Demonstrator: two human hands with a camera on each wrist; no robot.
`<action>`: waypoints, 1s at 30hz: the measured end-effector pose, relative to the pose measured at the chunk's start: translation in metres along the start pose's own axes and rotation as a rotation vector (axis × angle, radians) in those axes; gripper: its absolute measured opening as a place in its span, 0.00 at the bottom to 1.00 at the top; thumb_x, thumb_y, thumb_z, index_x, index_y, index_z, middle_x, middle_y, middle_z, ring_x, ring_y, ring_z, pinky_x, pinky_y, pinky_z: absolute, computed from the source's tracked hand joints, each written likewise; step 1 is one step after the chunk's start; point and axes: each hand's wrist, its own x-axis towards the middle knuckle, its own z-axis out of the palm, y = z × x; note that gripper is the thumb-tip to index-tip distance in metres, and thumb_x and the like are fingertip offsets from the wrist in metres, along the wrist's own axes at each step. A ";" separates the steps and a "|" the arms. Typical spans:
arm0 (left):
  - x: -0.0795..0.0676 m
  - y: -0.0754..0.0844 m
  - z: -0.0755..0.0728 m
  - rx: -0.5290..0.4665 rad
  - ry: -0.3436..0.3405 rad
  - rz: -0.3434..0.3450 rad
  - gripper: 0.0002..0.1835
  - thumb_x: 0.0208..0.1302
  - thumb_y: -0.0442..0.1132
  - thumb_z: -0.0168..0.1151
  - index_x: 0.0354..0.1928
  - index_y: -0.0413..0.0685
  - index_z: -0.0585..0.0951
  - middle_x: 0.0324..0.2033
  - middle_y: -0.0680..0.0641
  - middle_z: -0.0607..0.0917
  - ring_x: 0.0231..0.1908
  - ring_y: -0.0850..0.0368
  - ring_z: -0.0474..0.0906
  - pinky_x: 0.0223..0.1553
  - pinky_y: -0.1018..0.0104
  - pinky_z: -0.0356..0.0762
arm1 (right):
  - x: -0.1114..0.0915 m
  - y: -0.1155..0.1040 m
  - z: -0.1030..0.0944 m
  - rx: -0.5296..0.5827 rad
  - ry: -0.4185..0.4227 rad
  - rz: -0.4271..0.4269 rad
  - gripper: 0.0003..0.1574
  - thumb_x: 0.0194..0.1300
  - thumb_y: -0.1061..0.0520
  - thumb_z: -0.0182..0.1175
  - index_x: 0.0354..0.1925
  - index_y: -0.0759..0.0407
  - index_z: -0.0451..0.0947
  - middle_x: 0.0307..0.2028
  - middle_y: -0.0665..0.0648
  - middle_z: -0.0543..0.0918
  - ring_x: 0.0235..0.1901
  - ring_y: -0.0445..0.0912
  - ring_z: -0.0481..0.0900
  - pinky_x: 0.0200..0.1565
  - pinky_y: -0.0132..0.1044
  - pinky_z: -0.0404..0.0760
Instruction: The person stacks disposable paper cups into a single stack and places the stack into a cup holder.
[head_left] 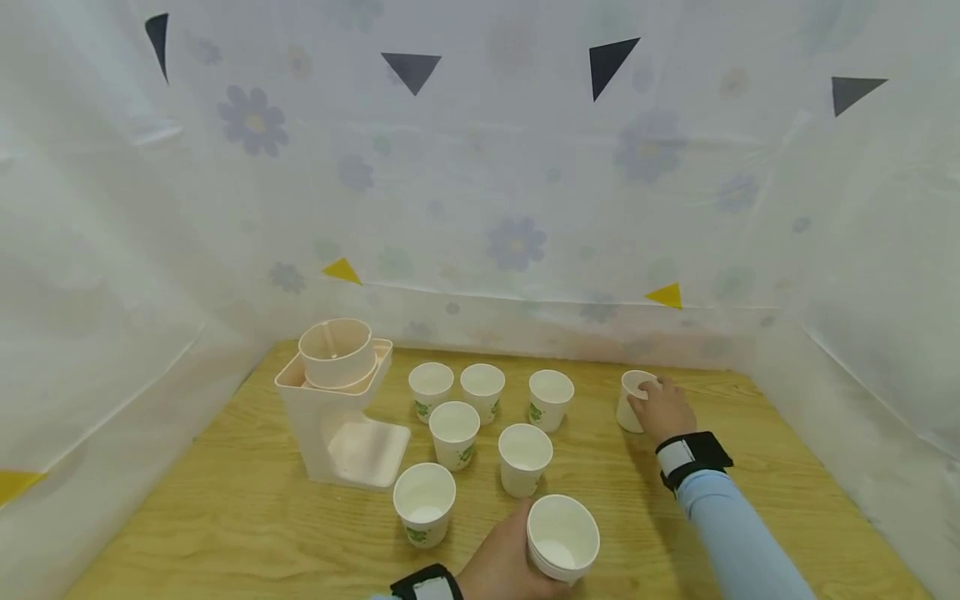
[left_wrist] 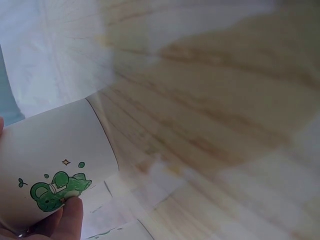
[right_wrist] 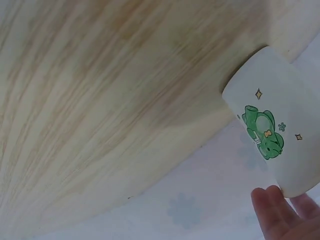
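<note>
At the wooden table [head_left: 217, 508], right fingers [right_wrist: 274, 212] clamped on one cup [head_left: 628, 410], left fingers [left_wrist: 72, 220] around stacked cups [head_left: 562, 537].

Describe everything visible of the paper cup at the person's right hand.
The paper cup is white and smooth, tapering from a wider open rim to a narrower base. The right wrist view shows a green cartoon animal with an orange bow printed on its side, among small stars and a flower. It looks roughly upright at the right of the wooden table, apart from the other cups. The right hand holds it by the rim.
</note>
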 end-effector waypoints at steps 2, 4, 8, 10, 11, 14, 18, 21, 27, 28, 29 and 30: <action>0.000 0.001 0.000 -0.001 0.000 -0.004 0.38 0.39 0.42 0.76 0.55 0.49 0.69 0.49 0.49 0.81 0.46 0.61 0.77 0.51 0.61 0.77 | 0.000 0.001 -0.001 0.057 -0.015 0.041 0.31 0.64 0.51 0.53 0.55 0.75 0.71 0.56 0.83 0.67 0.53 0.75 0.65 0.43 0.67 0.75; 0.000 0.002 0.000 -0.003 0.000 -0.010 0.38 0.38 0.43 0.76 0.54 0.49 0.69 0.49 0.49 0.81 0.46 0.61 0.78 0.51 0.61 0.77 | 0.000 0.002 -0.001 0.093 -0.035 0.073 0.36 0.63 0.49 0.54 0.59 0.75 0.66 0.56 0.83 0.66 0.54 0.75 0.63 0.44 0.67 0.74; -0.001 0.002 0.000 0.001 0.002 -0.014 0.38 0.38 0.43 0.76 0.54 0.49 0.69 0.49 0.49 0.82 0.46 0.60 0.78 0.51 0.60 0.77 | -0.001 0.006 -0.002 0.105 -0.073 0.096 0.43 0.61 0.47 0.54 0.64 0.75 0.59 0.56 0.84 0.65 0.54 0.74 0.61 0.45 0.67 0.73; -0.001 0.002 0.001 0.003 0.003 -0.014 0.38 0.38 0.43 0.76 0.55 0.49 0.69 0.49 0.49 0.82 0.46 0.60 0.78 0.51 0.60 0.77 | -0.003 0.007 -0.002 0.106 -0.075 0.095 0.45 0.60 0.46 0.54 0.64 0.76 0.58 0.54 0.83 0.65 0.53 0.73 0.62 0.45 0.66 0.74; -0.001 0.002 0.001 0.003 0.005 -0.013 0.38 0.38 0.43 0.75 0.55 0.49 0.69 0.49 0.49 0.82 0.46 0.60 0.78 0.51 0.60 0.77 | -0.004 0.006 -0.002 0.111 -0.074 0.096 0.45 0.59 0.46 0.55 0.64 0.76 0.58 0.54 0.83 0.65 0.53 0.73 0.62 0.45 0.66 0.73; -0.002 0.002 0.001 0.012 0.013 -0.001 0.38 0.39 0.44 0.75 0.55 0.48 0.69 0.49 0.48 0.82 0.45 0.60 0.78 0.50 0.61 0.77 | -0.009 0.002 -0.006 0.143 -0.059 0.101 0.47 0.58 0.45 0.56 0.64 0.76 0.59 0.52 0.81 0.64 0.50 0.70 0.63 0.43 0.64 0.74; -0.002 0.003 0.001 0.016 0.019 0.012 0.39 0.39 0.43 0.75 0.56 0.47 0.68 0.50 0.47 0.81 0.46 0.60 0.77 0.50 0.61 0.77 | -0.018 -0.007 -0.015 0.185 -0.045 0.092 0.50 0.56 0.44 0.59 0.64 0.78 0.59 0.48 0.77 0.63 0.46 0.66 0.63 0.39 0.61 0.74; -0.002 0.004 0.001 0.008 0.016 0.010 0.39 0.39 0.43 0.75 0.56 0.47 0.68 0.50 0.47 0.81 0.46 0.60 0.77 0.51 0.61 0.77 | -0.026 -0.016 -0.027 0.208 -0.041 0.066 0.50 0.55 0.43 0.60 0.63 0.78 0.61 0.46 0.75 0.63 0.42 0.63 0.63 0.36 0.57 0.74; -0.002 0.004 0.001 0.012 0.018 0.015 0.39 0.40 0.44 0.75 0.56 0.47 0.68 0.50 0.47 0.81 0.46 0.60 0.77 0.51 0.61 0.77 | -0.042 -0.043 -0.056 0.254 -0.046 -0.018 0.49 0.54 0.42 0.62 0.58 0.79 0.64 0.47 0.75 0.64 0.44 0.63 0.65 0.41 0.58 0.73; -0.002 0.004 0.001 0.014 0.019 0.015 0.39 0.40 0.44 0.75 0.56 0.47 0.68 0.50 0.48 0.81 0.46 0.61 0.77 0.51 0.61 0.77 | -0.045 -0.048 -0.061 0.266 -0.054 -0.037 0.49 0.55 0.42 0.62 0.59 0.79 0.62 0.48 0.75 0.64 0.45 0.64 0.65 0.43 0.60 0.73; -0.002 0.004 0.001 0.015 0.018 0.013 0.38 0.40 0.44 0.75 0.56 0.47 0.68 0.50 0.48 0.81 0.46 0.61 0.77 0.51 0.61 0.77 | -0.049 -0.054 -0.067 0.279 -0.063 -0.056 0.49 0.55 0.43 0.62 0.59 0.79 0.61 0.49 0.76 0.64 0.46 0.64 0.66 0.45 0.60 0.73; -0.003 0.004 0.001 0.015 0.019 0.012 0.38 0.40 0.44 0.75 0.56 0.47 0.68 0.49 0.48 0.81 0.45 0.61 0.77 0.50 0.61 0.77 | -0.053 -0.060 -0.073 0.291 -0.070 -0.077 0.49 0.55 0.43 0.62 0.59 0.79 0.60 0.51 0.76 0.65 0.47 0.65 0.67 0.46 0.60 0.73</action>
